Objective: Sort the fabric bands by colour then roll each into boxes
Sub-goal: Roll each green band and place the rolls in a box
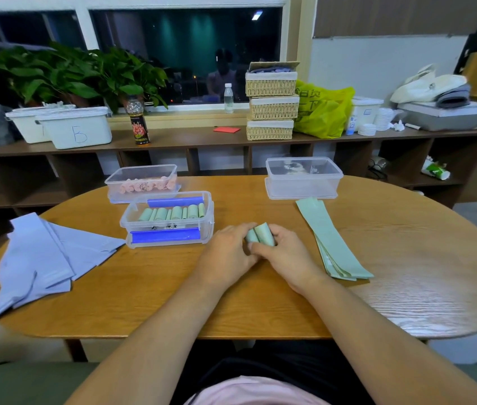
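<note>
Near the middle of the wooden table [173, 287]: a blue-clipped box [208, 220], clear plastic, open at the top. Inside it, a row of green rolls [173, 213] packed side by side.

Just to the right of the blue-clipped box and a little nearer the body: left hand [228, 249] and right hand [282, 252], touching each other. Fingers of both curled round a green roll [260, 233], gripping it from either side (two lobes showing side by side; one band or two, impossible to tell). Roll close to the box's right wall but apart from it; resting on the tabletop or held just above it, hard to say.

Farther right of the blue-clipped box, beyond the hands: a stack of flat green bands [330, 241], laid lengthwise away from the body, edges fanned a little at the near end.

Directly behind the blue-clipped box, touching or nearly so: a second box [140, 173], also clear, holding pink rolls [146, 186].

Behind and well to the right of the blue-clipped box: a third box [304, 182], clear, seated on what looks like its lid, just past the far end of the green stack.

Left of the blue-clipped box: a loose pile of flat lilac bands [41, 258], overlapping and splayed, one corner reaching near the box's front left corner.
</note>
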`<act>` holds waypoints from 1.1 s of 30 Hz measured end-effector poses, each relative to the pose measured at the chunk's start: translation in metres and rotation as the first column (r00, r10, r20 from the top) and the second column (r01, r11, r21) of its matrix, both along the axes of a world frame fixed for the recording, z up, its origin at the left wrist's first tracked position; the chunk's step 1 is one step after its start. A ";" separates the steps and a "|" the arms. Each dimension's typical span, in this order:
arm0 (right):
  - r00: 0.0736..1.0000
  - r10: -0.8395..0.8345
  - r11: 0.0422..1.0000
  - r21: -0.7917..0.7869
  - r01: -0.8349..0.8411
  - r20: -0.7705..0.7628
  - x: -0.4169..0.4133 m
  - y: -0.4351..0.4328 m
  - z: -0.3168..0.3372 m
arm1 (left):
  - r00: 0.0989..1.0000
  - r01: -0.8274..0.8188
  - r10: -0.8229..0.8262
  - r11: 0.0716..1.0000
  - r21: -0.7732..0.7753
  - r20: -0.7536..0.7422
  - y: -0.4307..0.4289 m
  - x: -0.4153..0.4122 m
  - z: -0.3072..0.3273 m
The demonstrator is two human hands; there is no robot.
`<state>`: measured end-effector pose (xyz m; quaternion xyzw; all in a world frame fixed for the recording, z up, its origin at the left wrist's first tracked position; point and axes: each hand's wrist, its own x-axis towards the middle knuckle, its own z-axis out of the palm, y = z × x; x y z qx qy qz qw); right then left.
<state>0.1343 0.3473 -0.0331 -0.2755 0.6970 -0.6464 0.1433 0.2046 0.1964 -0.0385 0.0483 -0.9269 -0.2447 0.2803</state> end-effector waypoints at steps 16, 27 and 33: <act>0.923 0.166 0.972 -0.218 -0.092 0.348 -0.007 0.013 0.014 | 0.987 0.088 -0.082 0.995 0.038 -0.141 -0.002 0.004 0.003; 0.971 -0.024 0.989 -0.135 0.057 0.239 -0.007 0.011 0.010 | 0.984 0.129 -0.126 0.991 0.016 -0.125 -0.003 0.004 0.001; 0.961 0.008 0.988 -0.153 0.036 0.277 -0.008 0.013 0.011 | 0.979 0.154 -0.150 0.988 0.024 -0.136 -0.006 0.005 0.002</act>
